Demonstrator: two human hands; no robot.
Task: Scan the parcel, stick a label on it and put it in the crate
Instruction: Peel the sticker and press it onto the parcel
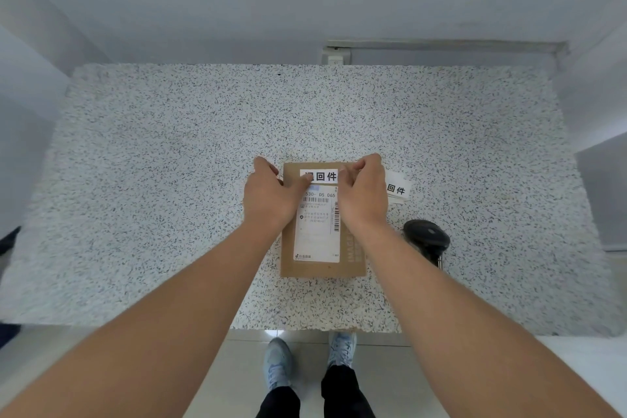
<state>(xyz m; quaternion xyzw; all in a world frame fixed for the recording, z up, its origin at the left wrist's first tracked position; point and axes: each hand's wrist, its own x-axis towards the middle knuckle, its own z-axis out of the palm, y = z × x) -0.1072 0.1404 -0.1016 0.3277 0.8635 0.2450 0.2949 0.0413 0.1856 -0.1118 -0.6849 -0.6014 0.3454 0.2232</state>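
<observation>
A flat brown cardboard parcel (322,268) lies on the speckled table (169,180) in front of me, with a white shipping slip on its top face. A white label (325,176) with black characters lies across the parcel's far end. My left hand (269,195) rests at the parcel's far left corner, its thumb pressing on the label's left end. My right hand (364,192) covers the far right corner, fingertips on the label's right end. No crate is in view.
A small stack of more white labels (398,188) lies just right of my right hand. A black handheld scanner (427,237) lies on the table to the right of the parcel. The table's near edge runs above my shoes.
</observation>
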